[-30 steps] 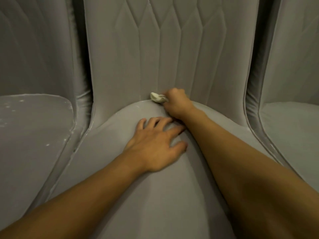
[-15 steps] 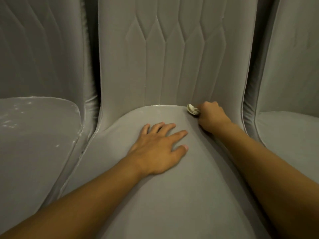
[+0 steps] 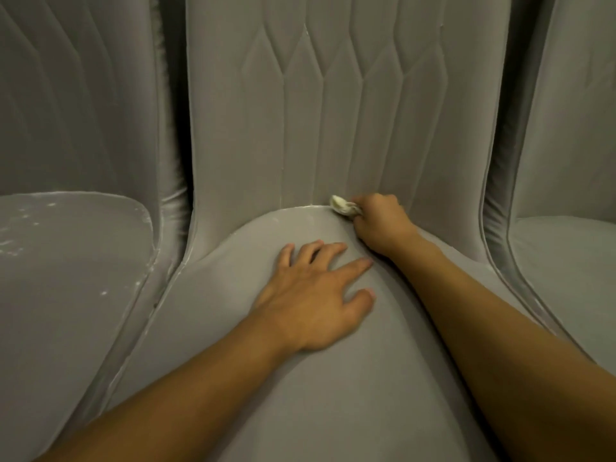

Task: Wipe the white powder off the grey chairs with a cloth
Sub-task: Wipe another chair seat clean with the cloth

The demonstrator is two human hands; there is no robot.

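While left hand rests flat on seat | right fingers curl round cloth, tip protruding at crease

Three chairs stand side by side: the middle chair has the left chair at nine o'clock and the right chair at three o'clock. The left hand lies flat on the middle seat. At one o'clock from it is the right hand — in the crease below the backrest — with the cloth pinched at its eleven o'clock. Powder lies on the left chair's seat.
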